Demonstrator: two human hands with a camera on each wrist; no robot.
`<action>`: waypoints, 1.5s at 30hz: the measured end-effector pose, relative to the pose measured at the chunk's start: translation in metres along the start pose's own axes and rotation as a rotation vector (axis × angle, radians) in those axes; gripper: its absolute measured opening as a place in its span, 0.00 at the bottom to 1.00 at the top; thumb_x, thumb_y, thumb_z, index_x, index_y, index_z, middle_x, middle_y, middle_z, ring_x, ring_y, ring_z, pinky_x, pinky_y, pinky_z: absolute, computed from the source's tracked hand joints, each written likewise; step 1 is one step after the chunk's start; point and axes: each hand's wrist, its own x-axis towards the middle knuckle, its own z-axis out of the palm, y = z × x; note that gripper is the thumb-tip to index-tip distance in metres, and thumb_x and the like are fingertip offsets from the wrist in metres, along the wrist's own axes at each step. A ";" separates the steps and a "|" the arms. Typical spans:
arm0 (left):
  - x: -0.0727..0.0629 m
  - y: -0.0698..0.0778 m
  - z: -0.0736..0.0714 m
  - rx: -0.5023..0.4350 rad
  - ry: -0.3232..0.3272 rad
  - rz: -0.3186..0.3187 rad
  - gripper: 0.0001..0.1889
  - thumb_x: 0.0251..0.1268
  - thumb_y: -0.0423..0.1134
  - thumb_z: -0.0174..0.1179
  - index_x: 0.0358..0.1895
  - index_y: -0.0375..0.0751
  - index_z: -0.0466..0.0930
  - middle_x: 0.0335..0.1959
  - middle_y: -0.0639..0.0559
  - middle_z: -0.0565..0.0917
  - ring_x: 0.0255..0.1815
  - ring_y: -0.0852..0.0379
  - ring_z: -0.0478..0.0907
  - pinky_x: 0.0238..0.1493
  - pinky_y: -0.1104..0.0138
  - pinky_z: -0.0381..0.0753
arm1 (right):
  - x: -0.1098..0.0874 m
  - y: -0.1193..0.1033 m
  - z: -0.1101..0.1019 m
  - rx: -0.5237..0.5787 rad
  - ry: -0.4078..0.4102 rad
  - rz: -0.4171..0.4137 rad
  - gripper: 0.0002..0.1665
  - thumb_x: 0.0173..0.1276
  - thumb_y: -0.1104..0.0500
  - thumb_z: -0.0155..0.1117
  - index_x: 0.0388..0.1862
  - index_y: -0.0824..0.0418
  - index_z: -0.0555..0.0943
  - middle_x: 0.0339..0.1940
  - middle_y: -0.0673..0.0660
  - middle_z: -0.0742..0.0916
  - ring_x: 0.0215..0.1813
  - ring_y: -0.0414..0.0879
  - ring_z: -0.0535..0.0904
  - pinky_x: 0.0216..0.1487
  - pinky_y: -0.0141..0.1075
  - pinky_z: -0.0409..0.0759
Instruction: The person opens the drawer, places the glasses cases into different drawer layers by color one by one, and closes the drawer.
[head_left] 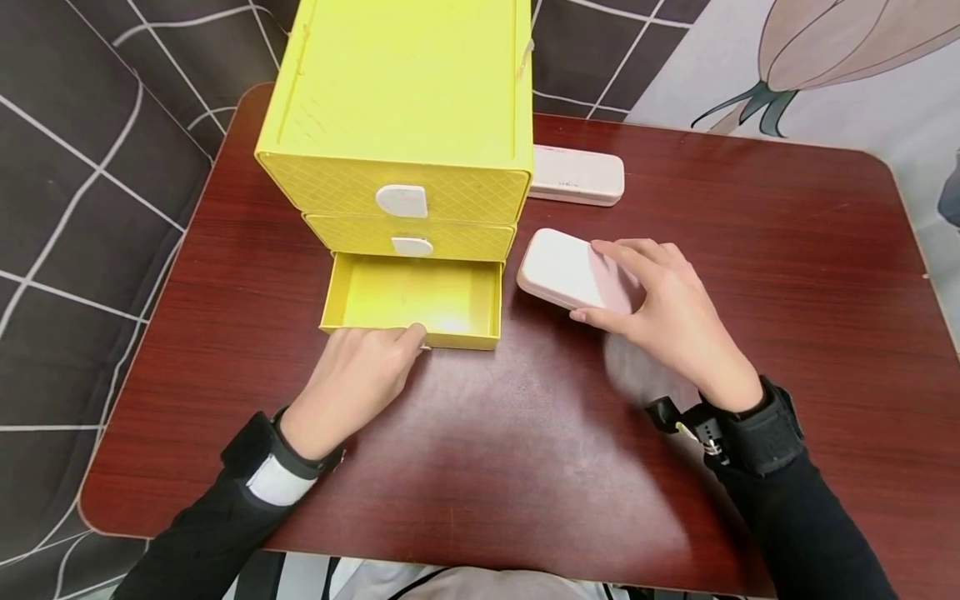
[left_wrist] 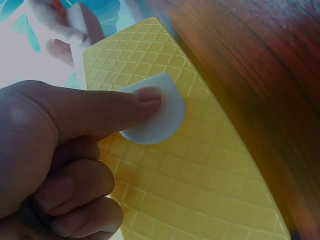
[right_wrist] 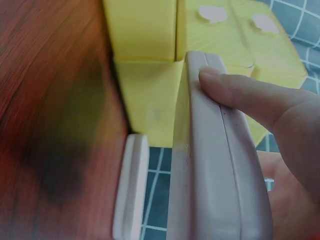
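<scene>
A yellow drawer unit (head_left: 405, 92) stands on the table, its bottom drawer (head_left: 420, 292) pulled out with the bare yellow floor showing. My left hand (head_left: 360, 375) is at the drawer's front. In the left wrist view its thumb presses on the white drawer handle (left_wrist: 172, 112), the other fingers curled behind. My right hand (head_left: 667, 304) grips a white-and-pink case (head_left: 566, 267) with rounded corners, fingers along the far edge and thumb along the near one. This case (right_wrist: 215, 165) is held just right of the open drawer, and a seam runs along its side.
Another pale flat case (head_left: 577, 175) lies behind, against the unit's right side. Two upper drawers with white handles (head_left: 402, 201) are closed. The red-brown wooden table (head_left: 787, 275) extends to the right. Dark tiled-pattern covering (head_left: 60, 208) borders the left side and back.
</scene>
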 end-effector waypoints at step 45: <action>-0.009 0.008 -0.006 -0.002 -0.019 -0.003 0.12 0.61 0.29 0.58 0.22 0.42 0.69 0.10 0.57 0.59 0.12 0.59 0.55 0.12 0.68 0.51 | 0.022 -0.082 0.027 -0.068 -0.074 -0.323 0.40 0.54 0.37 0.72 0.60 0.59 0.79 0.54 0.57 0.83 0.52 0.52 0.74 0.50 0.45 0.70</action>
